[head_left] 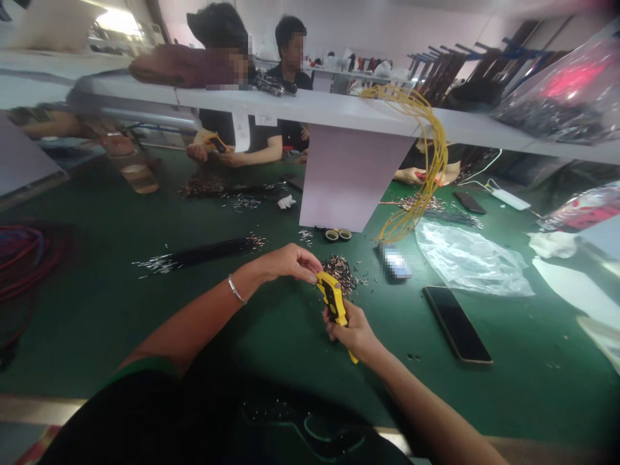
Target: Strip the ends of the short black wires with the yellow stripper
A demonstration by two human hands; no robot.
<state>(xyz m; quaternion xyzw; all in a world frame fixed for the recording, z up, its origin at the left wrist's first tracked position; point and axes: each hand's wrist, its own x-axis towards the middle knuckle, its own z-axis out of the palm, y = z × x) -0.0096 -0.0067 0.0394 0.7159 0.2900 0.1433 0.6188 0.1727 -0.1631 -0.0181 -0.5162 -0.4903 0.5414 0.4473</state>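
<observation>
My right hand [352,328] is wrapped round the handles of a pair of yellow-and-black pliers [333,296], whose head tilts up and to the left. Whether they strip or crimp wire I cannot tell. At the head of the pliers, my left hand [293,261] has thumb and fingers pinched together; anything between them is too small to make out. Just behind the tool lies a pile of short dark wire pieces [340,270] with coppery ends. A bundle of black wires [208,253] with pale tips at one end stretches out to the left on the green table [271,361].
A black phone [458,324] and a clear plastic bag [472,258] lie to the right. Two tape rolls [338,235] sit before a white divider [346,174] under a shelf [334,111]. Yellow wires [438,148] hang from it. Co-workers sit opposite, one holding a similar tool [216,142].
</observation>
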